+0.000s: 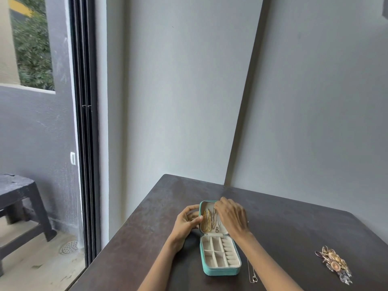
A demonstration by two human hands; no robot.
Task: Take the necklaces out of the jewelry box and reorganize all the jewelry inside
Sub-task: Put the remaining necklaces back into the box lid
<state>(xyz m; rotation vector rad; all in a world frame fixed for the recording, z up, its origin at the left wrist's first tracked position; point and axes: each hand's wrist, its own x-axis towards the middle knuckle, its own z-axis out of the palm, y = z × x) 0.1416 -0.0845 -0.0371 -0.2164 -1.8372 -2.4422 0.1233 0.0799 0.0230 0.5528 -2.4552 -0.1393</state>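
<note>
Lid necklaces half-hidden behind right hand

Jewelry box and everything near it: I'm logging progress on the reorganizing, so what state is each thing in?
Jewelry box: open, lying flat on the table.
Lid half: necklaces still hanging inside.
Tray compartments: look empty.
Silver necklace: out, on the table right of the box.
Jewelry pile: heaped on the table, far right.
Left hand: grips the lid's left edge.
Right hand: fingers at the hanging necklaces; grip hidden.
</note>
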